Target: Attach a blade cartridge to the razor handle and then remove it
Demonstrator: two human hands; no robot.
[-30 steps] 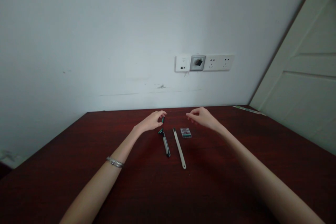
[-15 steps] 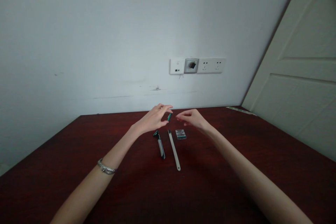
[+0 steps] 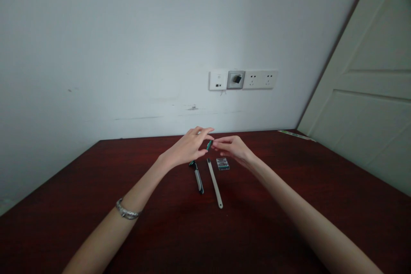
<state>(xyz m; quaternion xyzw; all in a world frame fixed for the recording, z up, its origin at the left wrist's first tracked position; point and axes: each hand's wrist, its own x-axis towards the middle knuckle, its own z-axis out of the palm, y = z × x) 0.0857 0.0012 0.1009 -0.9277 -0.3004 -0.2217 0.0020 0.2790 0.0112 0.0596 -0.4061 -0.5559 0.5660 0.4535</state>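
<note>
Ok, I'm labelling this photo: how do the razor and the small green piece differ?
Pose: the razor lies on the table, while the green piece is pinched in the left hand. Size: the razor is long, the green piece short. Colour: the razor looks mostly grey and black, the green piece mainly green. Both are longer than wide.

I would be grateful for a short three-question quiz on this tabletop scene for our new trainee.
1. True or false: the toothbrush lies between the razor and the clear plastic case.
2. What is the left hand pinching? A) the toothbrush; B) a green-and-black razor cartridge; C) the clear plastic case.
3. Fill in: the silver bracelet is worn on the ____ arm.

Key: 1. True; 2. B; 3. left.
</note>
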